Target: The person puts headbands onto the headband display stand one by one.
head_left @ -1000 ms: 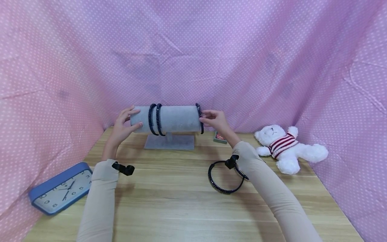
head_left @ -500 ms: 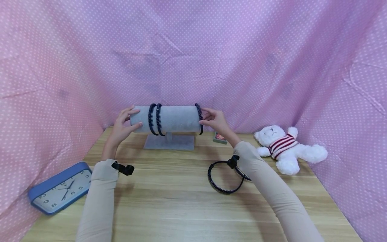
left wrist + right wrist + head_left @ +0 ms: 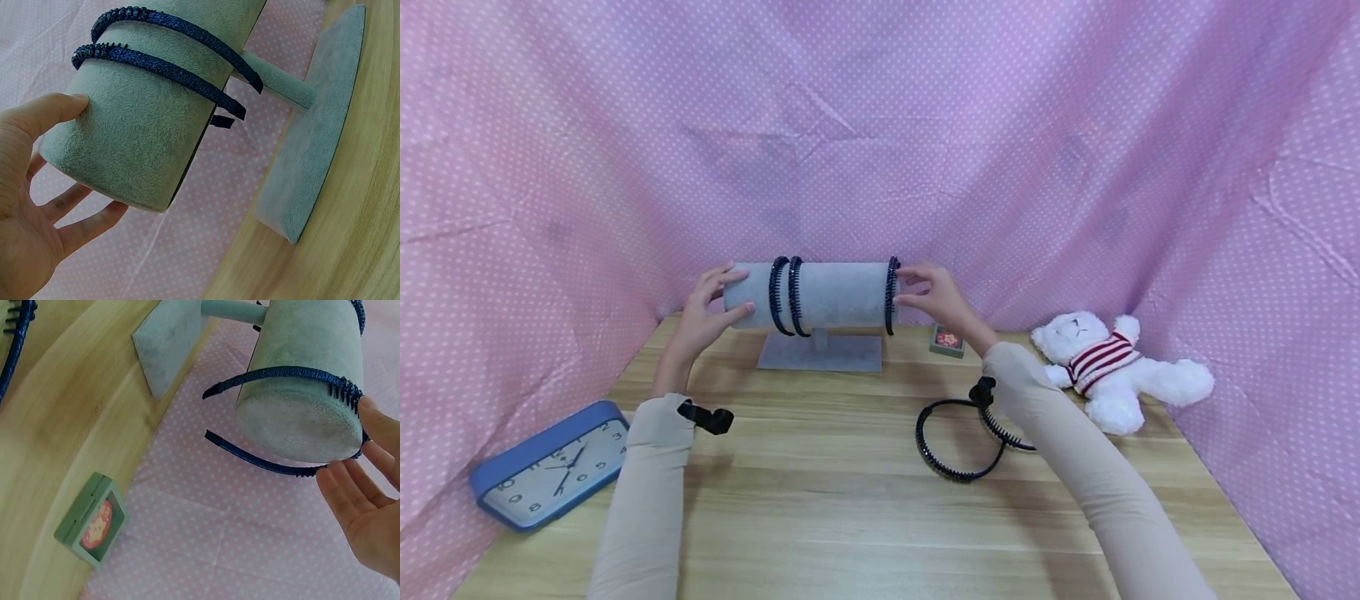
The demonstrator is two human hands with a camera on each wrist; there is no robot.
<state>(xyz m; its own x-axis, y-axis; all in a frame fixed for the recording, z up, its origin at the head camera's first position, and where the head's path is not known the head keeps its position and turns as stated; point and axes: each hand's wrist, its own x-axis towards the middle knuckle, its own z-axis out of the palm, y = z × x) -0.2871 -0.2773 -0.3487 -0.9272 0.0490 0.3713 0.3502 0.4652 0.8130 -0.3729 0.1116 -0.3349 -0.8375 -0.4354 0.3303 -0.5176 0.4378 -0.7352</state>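
A grey plush headband stand point(image 3: 850, 296), a horizontal roll on a flat base, stands at the back of the table. My left hand point(image 3: 700, 312) holds its left end, with the thumb point(image 3: 59, 112) on one side and fingers on the other. Two dark blue toothed headbands point(image 3: 775, 296) point(image 3: 794, 296) sit around the roll's left half. Another dark headband point(image 3: 891, 296) sits around the right end, its open tips sticking out beyond the roll in the right wrist view. My right hand point(image 3: 940, 296) touches its beaded top with fairly straight, parted fingertips.
Two more dark headbands point(image 3: 921, 433) lie on the wooden table beneath the right forearm. A small green box point(image 3: 947, 342) with a red print is behind them. A white teddy bear point(image 3: 1108, 367) lies at right, a blue clock point(image 3: 553, 467) at left. Pink dotted cloth surrounds the table.
The right-end headband has shifted slightly left along the roll and stands straighter. My right fingers have spread from their closer hold on it. The left hand stays in place.
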